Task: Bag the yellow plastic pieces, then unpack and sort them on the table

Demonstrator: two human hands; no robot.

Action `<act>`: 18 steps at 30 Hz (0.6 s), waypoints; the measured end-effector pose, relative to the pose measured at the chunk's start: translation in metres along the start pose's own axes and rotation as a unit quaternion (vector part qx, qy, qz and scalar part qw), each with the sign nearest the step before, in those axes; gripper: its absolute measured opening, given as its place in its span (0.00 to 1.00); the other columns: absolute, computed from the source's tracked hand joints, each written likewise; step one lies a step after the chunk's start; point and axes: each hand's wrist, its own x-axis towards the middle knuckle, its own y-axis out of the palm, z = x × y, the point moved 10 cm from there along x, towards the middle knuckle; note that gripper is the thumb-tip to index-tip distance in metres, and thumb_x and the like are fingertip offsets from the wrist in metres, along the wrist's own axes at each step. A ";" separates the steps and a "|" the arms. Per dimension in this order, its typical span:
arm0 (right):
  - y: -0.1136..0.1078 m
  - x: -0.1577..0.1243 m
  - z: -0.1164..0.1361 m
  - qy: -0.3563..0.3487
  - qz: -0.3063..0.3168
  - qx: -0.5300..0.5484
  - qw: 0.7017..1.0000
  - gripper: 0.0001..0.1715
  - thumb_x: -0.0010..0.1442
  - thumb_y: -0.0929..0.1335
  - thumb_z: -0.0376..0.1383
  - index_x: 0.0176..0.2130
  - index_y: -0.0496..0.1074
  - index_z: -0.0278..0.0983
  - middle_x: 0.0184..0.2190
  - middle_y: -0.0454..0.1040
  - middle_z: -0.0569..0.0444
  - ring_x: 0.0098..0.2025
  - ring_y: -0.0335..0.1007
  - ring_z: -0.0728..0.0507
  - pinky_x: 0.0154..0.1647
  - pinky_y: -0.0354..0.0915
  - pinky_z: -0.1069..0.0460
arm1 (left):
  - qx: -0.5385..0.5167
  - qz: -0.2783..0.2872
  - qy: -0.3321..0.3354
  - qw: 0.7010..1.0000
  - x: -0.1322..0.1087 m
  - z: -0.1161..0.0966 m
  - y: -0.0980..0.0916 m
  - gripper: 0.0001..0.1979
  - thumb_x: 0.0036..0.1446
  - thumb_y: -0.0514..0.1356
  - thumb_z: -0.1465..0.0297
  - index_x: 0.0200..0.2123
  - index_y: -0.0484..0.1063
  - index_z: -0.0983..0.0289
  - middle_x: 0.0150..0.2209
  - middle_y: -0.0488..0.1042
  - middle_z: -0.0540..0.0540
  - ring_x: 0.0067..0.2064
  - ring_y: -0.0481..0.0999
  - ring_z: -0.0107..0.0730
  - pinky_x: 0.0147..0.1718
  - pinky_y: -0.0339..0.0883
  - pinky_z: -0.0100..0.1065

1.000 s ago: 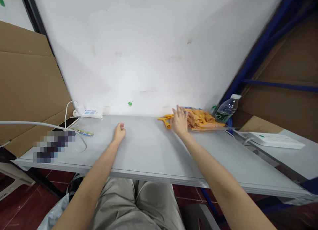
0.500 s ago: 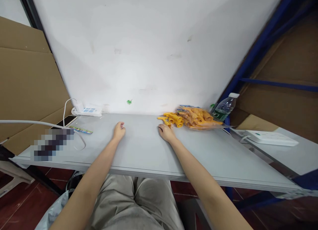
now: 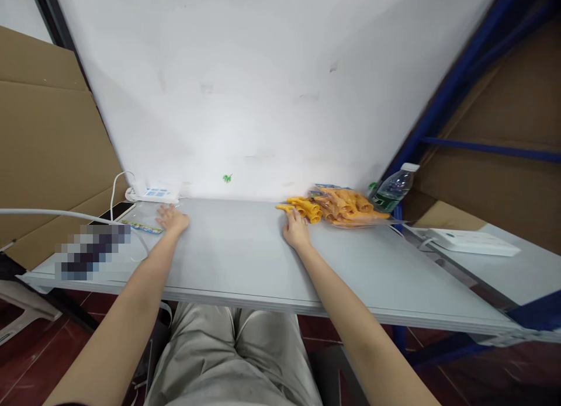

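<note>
A: Yellow plastic pieces point(image 3: 304, 207)?
B: Loose at the far side of the grey surface point(image 3: 245, 260), beside a clear bag of orange pieces point(image 3: 348, 206); touched by right hand point(image 3: 297, 232), fingers point(image 3: 291, 218) loosely spread.
A: Left hand point(image 3: 172, 219)?
B: Flat, fingers wide, empty, just beside a colourful strip point(image 3: 142, 226).

The head camera is looking forward and down, closely framing the table point(image 3: 245, 271), left hand point(image 3: 172, 219) and right hand point(image 3: 297, 233).
</note>
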 end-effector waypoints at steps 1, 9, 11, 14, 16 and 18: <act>0.000 -0.001 -0.001 0.014 0.010 -0.004 1.000 0.30 0.57 0.60 0.29 0.59 0.64 0.32 0.63 0.59 0.38 0.63 0.56 0.33 0.63 0.54 0.38 | 0.007 0.003 -0.024 1.000 0.003 0.013 -0.001 0.37 0.58 0.50 0.65 0.68 0.46 0.71 0.71 0.38 0.69 0.71 0.36 0.54 0.65 0.41 0.60; -0.004 -0.005 0.003 0.048 0.067 -0.012 0.997 0.27 0.60 0.59 0.31 0.59 0.65 0.31 0.62 0.61 0.39 0.57 0.63 0.35 0.58 0.60 0.44 | 0.093 0.091 0.101 0.986 -0.019 -0.007 0.030 0.32 0.63 0.41 0.61 0.67 0.54 0.71 0.69 0.47 0.67 0.70 0.46 0.56 0.64 0.43 0.58; -0.003 -0.004 0.004 0.039 0.067 -0.003 0.997 0.27 0.60 0.59 0.30 0.58 0.66 0.31 0.62 0.61 0.40 0.56 0.63 0.35 0.58 0.61 0.44 | 0.098 0.104 0.164 0.976 -0.034 -0.028 0.038 0.31 0.64 0.41 0.61 0.67 0.54 0.69 0.70 0.47 0.66 0.70 0.46 0.55 0.64 0.43 0.58; 0.000 -0.002 0.004 0.024 0.059 0.012 0.998 0.27 0.59 0.60 0.29 0.56 0.68 0.32 0.60 0.62 0.39 0.55 0.64 0.34 0.57 0.62 0.43 | 0.083 0.132 0.259 0.953 -0.060 -0.059 0.050 0.29 0.65 0.42 0.61 0.66 0.55 0.64 0.70 0.48 0.63 0.70 0.46 0.51 0.65 0.42 0.57; 0.002 -0.001 0.002 0.013 0.048 0.026 0.998 0.26 0.59 0.60 0.29 0.55 0.69 0.32 0.59 0.64 0.38 0.54 0.65 0.34 0.56 0.63 0.42 | 0.062 0.143 0.310 0.938 -0.076 -0.078 0.053 0.26 0.65 0.43 0.61 0.63 0.59 0.62 0.69 0.50 0.61 0.70 0.48 0.48 0.65 0.41 0.57; 0.003 0.000 0.002 -0.006 0.032 0.051 0.998 0.24 0.58 0.60 0.30 0.53 0.71 0.33 0.56 0.66 0.39 0.52 0.66 0.34 0.55 0.63 0.41 | 0.046 0.138 0.332 0.932 -0.087 -0.092 0.050 0.23 0.66 0.42 0.62 0.59 0.64 0.62 0.67 0.57 0.63 0.69 0.53 0.46 0.65 0.39 0.57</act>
